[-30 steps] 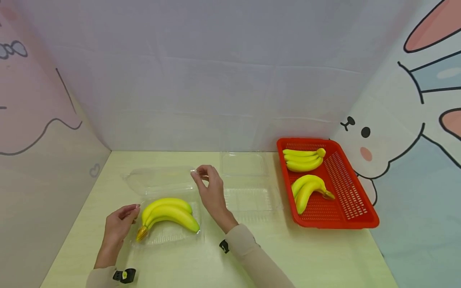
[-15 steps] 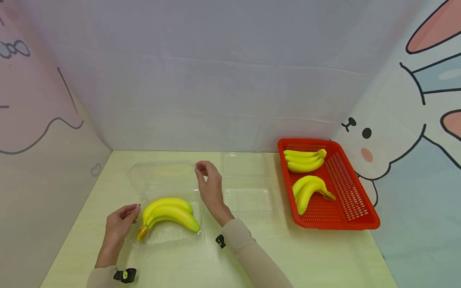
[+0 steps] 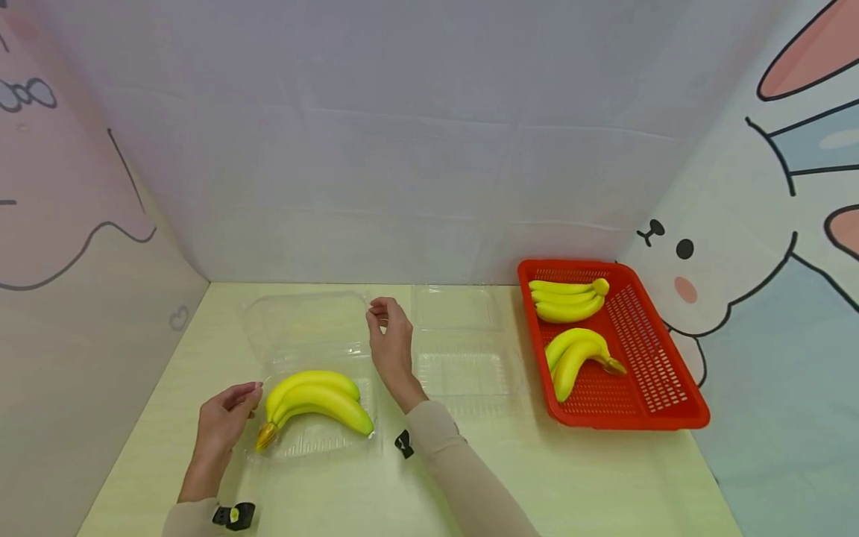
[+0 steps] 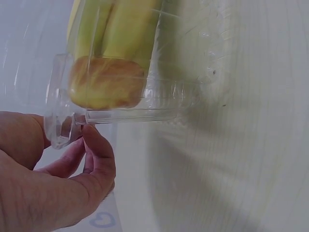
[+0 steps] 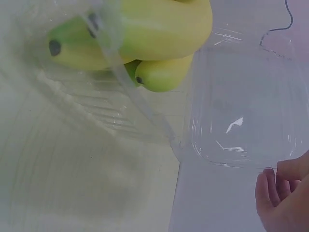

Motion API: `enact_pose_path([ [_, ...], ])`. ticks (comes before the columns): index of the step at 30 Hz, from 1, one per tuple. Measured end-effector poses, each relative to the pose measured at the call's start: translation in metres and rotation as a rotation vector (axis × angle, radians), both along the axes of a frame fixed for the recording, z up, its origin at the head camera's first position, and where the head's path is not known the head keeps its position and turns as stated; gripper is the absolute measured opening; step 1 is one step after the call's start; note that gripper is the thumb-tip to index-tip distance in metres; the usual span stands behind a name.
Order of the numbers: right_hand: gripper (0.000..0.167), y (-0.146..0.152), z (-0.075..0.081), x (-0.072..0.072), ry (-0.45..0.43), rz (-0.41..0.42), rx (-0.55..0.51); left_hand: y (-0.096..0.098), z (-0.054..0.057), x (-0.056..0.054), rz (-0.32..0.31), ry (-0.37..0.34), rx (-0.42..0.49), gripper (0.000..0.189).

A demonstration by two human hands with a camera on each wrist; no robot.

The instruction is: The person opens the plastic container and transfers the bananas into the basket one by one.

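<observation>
At the bottom of the head view, your beige sleeves are crossing the pale wood-grain table, with a black wrist strap showing at the lower left. Your left hand, left of centre, is pinching the rim of a clear ribbed plastic tray near its left corner; the left wrist view is showing thumb and fingers clamped there, just beside a brown stem end. Inside that tray, a curved bunch of yellow bananas with green tips is lying with its stem towards the lower left. Farther up the frame, the tray's clear plastic lid is standing open along the far edge — and your right hand, a little left of centre, is pinching the lid's right-hand edge between thumb and fingertips. Right of that hand, a second clear plastic container is lying open, its lid side reaching towards the backdrop. At the right, a red perforated plastic basket is holding two more yellow banana bunches — one at its upper left, the other below it. Behind everything, a creased pale cloth backdrop is filling the upper frame, with a cartoon rabbit print showing at the right.
</observation>
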State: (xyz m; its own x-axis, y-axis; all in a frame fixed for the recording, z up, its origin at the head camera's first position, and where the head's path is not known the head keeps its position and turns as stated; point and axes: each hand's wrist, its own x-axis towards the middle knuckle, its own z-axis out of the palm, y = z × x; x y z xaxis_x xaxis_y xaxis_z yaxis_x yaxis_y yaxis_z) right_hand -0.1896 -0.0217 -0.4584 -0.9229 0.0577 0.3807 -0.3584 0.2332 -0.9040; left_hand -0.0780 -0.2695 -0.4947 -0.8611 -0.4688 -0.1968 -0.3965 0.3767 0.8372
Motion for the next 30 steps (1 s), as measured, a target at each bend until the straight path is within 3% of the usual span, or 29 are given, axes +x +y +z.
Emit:
enact_pose_path([
  [19,0.012,-0.007,-0.026,0.002,-0.127,-0.033,0.053,0.001,-0.004,-0.001,0.022,-0.015,0.004,0.037],
  [30,0.025,-0.010,-0.036,0.000,-0.146,-0.020,0.036,0.001,-0.006,-0.002,0.024,0.003,-0.001,0.037],
])
